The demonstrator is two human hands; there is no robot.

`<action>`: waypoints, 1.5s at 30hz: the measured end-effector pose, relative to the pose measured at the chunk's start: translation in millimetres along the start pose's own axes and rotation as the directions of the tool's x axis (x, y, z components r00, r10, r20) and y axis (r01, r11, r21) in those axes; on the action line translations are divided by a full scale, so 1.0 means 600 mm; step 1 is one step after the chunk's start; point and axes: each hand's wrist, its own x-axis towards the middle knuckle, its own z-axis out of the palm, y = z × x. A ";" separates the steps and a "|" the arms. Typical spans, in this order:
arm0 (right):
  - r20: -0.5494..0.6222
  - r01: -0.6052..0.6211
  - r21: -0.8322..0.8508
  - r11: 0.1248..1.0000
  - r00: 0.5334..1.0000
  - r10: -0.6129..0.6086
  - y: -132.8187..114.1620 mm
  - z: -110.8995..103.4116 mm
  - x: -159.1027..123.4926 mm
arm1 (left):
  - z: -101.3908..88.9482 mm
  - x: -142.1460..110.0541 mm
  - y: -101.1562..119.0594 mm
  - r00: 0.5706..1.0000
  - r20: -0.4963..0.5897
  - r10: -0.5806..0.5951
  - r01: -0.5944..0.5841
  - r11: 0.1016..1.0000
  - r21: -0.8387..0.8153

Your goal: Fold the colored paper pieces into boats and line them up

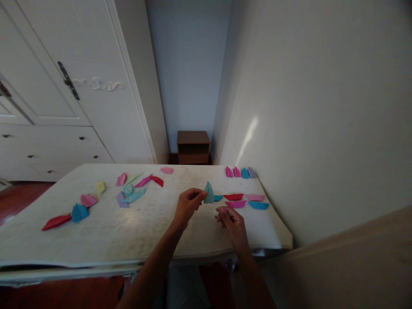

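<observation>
Forearms [162, 246] reach forward over the near edge of a pale table [151, 231], above a strip of grey trouser cloth [186, 285]. The right hand [232, 219] is half curled, thumb close to the bent fingers; whether anything small sits between them I cannot tell. Just beyond and to its left, the left hand [188, 205] pinches a light teal folded paper [208, 193] between thumb and fingers, its pointed tip upward, raised in front of the body.

At the left, a red folded paper [56, 222] lies next to a blue one [80, 212], with a pink piece [89, 200] and a yellow piece [100, 187] farther along.

On the right, near the hands, a magenta boat-shaped paper [236, 204] and a blue boat-shaped paper [258, 205] lie side by side. Behind them run a red boat [233, 197], a pink boat [254, 197] and a blue-teal one [218, 198], partly hidden.

Left of centre is a loose cluster, including a light blue strip [134, 195] and a lavender piece [122, 200]. Near the far right corner, four folded papers [237, 172] form a row: two magenta, one blue, one lavender.

Past the table are a brown cabinet [193, 137] and, leftward, a white wardrobe [106, 116].
</observation>
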 end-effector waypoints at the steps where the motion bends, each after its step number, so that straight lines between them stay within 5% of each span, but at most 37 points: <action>1: 0.014 -0.013 -0.018 1.000 1.000 0.013 0.007 -0.008 0.002 | 0.005 0.025 -0.003 1.000 -0.008 0.003 -0.003 1.000 0.013; 7: 0.118 -0.026 -0.093 0.995 0.992 0.037 0.037 -0.030 0.001 | 0.053 0.178 -0.018 0.999 -0.030 0.012 0.000 0.928 0.372; 11: 0.156 0.031 -0.143 0.989 0.988 -0.008 0.033 -0.026 -0.005 | 0.093 0.245 -0.038 0.999 -0.045 -0.019 0.040 0.843 0.537; 17: 0.159 0.071 -0.176 0.982 0.986 -0.043 0.027 -0.025 -0.006 | 0.124 0.295 -0.059 0.998 -0.054 -0.034 0.064 0.624 0.779; 23: 0.174 0.102 -0.183 0.978 0.982 -0.070 0.026 -0.026 -0.007 | 0.129 0.289 -0.048 0.995 0.059 0.083 -0.091 0.449 0.889; 26: 0.187 0.122 -0.192 0.974 0.979 -0.086 0.024 -0.027 -0.008 | 0.129 0.280 -0.046 0.955 0.234 0.182 -0.288 0.385 0.877; 31: 0.199 0.127 -0.212 0.969 0.976 -0.084 0.020 -0.028 -0.009 | 0.129 0.288 -0.071 0.771 0.588 0.247 -0.636 0.226 0.738; 38: 0.175 0.122 -0.219 0.968 0.981 -0.084 0.022 -0.028 -0.010 | 0.112 0.278 -0.080 0.820 0.449 0.354 -0.561 0.344 0.753; 45: 0.176 0.107 -0.249 0.962 0.982 -0.064 0.020 -0.028 -0.011 | 0.022 0.159 -0.040 0.859 0.395 0.326 -0.512 0.583 0.631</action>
